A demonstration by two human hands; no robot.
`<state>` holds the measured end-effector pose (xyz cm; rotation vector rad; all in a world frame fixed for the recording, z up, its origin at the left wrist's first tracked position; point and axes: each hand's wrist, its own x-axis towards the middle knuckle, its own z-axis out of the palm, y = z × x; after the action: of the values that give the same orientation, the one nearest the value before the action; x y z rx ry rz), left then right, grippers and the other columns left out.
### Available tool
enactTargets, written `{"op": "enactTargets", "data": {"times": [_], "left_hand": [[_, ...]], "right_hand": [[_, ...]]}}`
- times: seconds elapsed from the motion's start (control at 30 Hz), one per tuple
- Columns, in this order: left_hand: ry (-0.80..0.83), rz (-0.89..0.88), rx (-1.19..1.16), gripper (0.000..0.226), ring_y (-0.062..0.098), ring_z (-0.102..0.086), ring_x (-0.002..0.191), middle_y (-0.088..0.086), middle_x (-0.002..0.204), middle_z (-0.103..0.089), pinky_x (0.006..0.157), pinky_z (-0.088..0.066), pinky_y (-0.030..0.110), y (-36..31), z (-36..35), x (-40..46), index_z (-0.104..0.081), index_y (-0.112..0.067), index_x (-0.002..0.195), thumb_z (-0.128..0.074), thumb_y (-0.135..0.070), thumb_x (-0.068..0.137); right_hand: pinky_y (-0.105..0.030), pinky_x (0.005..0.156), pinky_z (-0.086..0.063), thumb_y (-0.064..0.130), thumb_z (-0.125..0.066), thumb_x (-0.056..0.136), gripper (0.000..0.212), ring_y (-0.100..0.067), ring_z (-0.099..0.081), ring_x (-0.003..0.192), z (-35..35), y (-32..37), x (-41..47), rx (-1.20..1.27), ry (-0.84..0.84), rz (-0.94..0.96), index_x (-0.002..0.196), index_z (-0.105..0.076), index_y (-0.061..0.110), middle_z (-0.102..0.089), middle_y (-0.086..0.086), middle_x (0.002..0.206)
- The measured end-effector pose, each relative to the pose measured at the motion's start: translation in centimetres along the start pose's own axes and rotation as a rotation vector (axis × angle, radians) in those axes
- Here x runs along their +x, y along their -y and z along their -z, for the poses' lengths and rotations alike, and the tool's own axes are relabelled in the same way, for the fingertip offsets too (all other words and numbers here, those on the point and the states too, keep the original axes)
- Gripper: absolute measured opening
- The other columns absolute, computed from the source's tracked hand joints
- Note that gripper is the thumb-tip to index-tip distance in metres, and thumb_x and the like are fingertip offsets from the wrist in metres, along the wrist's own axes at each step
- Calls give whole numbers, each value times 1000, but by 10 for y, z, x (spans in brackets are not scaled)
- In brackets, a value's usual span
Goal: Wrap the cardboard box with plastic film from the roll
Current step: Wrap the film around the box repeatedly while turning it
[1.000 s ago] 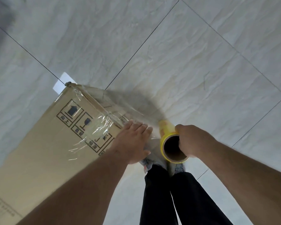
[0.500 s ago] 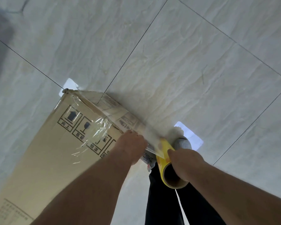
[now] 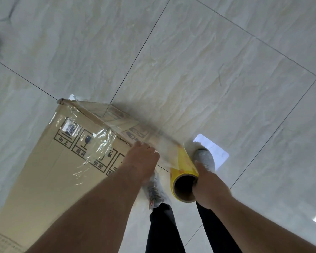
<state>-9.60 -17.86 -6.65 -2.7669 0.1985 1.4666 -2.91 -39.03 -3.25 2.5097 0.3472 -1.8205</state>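
A tall cardboard box point(image 3: 44, 170) with printed handling symbols stands on the tiled floor at the lower left. Clear plastic film point(image 3: 102, 143) clings to its upper end and stretches right to a yellow roll point(image 3: 183, 172) with a brown cardboard core. My left hand point(image 3: 140, 159) rests on the box's near top corner, fingers bent over the edge on the film. My right hand point(image 3: 208, 185) grips the roll from its right side, just right of the box.
Pale marbled floor tiles point(image 3: 208, 79) with dark grout lines spread all round. My own legs in dark trousers and grey shoes point(image 3: 204, 157) stand directly below the roll. Bright light reflections lie on the floor by the right shoe.
The roll has swung right and away from the box, drawing out more film. My left hand's fingers went from flat on the box to curled over its corner. My right foot stepped forward.
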Motion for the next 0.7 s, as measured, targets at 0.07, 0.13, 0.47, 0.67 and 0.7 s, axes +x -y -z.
{"op": "enactTargets", "data": {"times": [0.07,0.13,0.47,0.67,0.7], "left_hand": [[1,-9,-10,46,24,-47,133,1,140,-56,115,-30,46,1,3,2,-52,-22,138,-58,-27,92],[9,-24,2,48,25,-49,131,3,137,-57,114,-31,47,0,3,2,-52,-20,137,-61,-28,91],[49,-226,313,39,30,-52,120,11,130,-60,103,-40,44,-27,0,4,-60,-10,131,-57,-16,93],[30,-218,289,35,27,-53,119,7,129,-63,102,-39,43,-26,-3,2,-59,-17,130,-55,-20,95],[23,-216,287,35,27,-52,120,7,130,-62,103,-39,43,-26,-3,2,-58,-17,131,-55,-20,96]], "right_hand": [[-37,86,-53,9,-45,95,69,-26,-65,107,-6,0,-8,90,23,33,157,-27,35,-65,-4,131],[-43,90,-57,9,-47,93,66,-29,-67,109,-5,-4,-1,-4,-20,72,152,-33,35,-65,-5,129],[-38,74,-44,9,-48,101,61,-34,-66,109,-21,-1,-3,-498,17,225,157,-26,20,-65,-9,120],[-39,78,-44,11,-44,106,54,-37,-66,114,-35,13,-9,-654,171,307,158,-32,15,-65,-11,127],[-39,77,-43,12,-45,106,51,-37,-66,114,-35,13,-12,-678,180,324,156,-36,15,-65,-11,127]]}}
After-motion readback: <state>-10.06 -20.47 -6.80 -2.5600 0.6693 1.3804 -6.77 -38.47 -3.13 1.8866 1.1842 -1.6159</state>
